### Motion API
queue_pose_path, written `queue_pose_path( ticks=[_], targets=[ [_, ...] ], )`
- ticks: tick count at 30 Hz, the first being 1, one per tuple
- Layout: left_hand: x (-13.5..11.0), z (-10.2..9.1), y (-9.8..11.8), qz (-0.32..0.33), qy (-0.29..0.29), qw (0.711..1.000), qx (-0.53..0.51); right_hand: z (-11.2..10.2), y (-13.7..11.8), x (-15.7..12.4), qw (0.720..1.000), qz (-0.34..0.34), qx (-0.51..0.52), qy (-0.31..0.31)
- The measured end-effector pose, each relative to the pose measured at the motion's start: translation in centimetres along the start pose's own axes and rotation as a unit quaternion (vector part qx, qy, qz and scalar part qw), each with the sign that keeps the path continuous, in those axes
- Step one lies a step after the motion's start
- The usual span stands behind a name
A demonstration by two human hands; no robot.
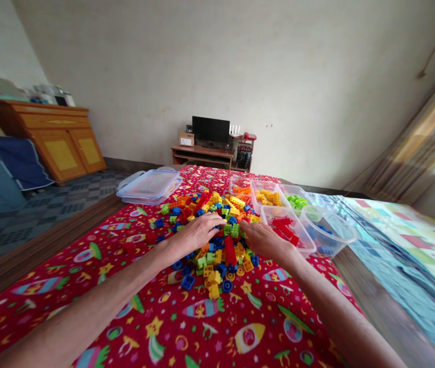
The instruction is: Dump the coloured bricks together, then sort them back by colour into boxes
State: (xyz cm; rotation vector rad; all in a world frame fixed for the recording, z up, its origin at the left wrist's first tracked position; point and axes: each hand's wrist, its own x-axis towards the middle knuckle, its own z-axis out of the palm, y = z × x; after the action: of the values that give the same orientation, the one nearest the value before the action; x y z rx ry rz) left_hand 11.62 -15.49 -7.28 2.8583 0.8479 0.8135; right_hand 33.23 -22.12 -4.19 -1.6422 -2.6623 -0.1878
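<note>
Starting at the far-left corner of the red rocket-print bedspread (64,306), a stack of clear rectangular plastic lids (149,185) sits right at the edge, and a stray sleeve or elbow could knock it to the floor. Moving right, the left hand (198,232) lies palm down on a heap of multicoloured plastic building bricks (217,240), right in the middle of the bedspread. Its fingers are closed up side by side, and whether they've got a brick, I can't tell. Just across the heap, the right hand (261,241) comes in the same way, close to the left but not touching, its grip equally hidden. Loose blue and yellow pieces have spilled towards the near side, so a hard sweep of either hand could scatter them. Along the far-right edge runs a row of clear plastic tubs: orange bricks (240,186), yellow bricks (267,197), green bricks (296,199), then red bricks (288,230) closer in. Last on the right, a clear tub of blue bricks (328,232) sits tilted at the very edge, and a knock there could tip it over.
</note>
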Motion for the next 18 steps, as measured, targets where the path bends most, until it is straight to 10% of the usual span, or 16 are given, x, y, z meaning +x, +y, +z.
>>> queue_pose_path(
  ticks=[9,18],
  targets=[
    [-0.9,-0.2,-1.7,-0.003,0.0,1.0,0.014,0.4,0.3,0.3,1.0,0.002,-0.007,0.006],
    [0.3,-1.6,-0.2,-0.084,0.033,0.996,0.023,0.8,-0.6,1.9,0.986,-0.017,0.033,0.165]
  ],
)
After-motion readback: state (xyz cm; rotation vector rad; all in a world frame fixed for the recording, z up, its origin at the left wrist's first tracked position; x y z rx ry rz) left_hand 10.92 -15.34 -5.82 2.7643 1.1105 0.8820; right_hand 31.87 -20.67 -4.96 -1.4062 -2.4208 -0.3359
